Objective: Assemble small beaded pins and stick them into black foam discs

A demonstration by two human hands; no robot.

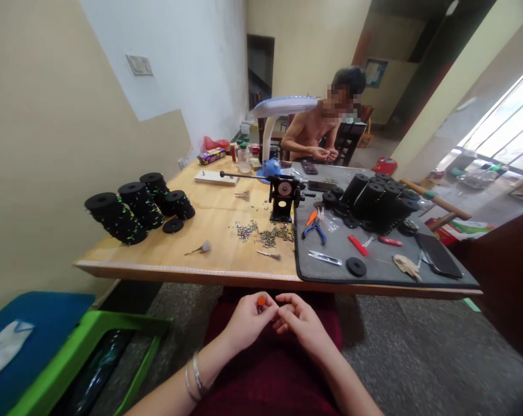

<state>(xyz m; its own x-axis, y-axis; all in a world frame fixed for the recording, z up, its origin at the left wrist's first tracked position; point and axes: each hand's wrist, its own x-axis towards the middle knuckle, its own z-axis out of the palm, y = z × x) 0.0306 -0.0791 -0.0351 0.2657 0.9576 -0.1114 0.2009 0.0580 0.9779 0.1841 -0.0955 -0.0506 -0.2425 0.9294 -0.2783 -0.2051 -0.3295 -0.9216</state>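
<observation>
The hands [248,323] hold a small orange piece [261,301], seemingly in the left fingertips.

No readable text anywhere; lettering on the purple-and-yellow box [211,155] too small to make out; tick marks [187,267] on the table edge [114,269] too blurred for any numbers.

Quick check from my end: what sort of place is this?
Probably a small home workshop for hand assembly. A wooden table holds stacks of black spools and a small crank-operated winder, beside blue-handled pliers on a grey work mat.
</observation>
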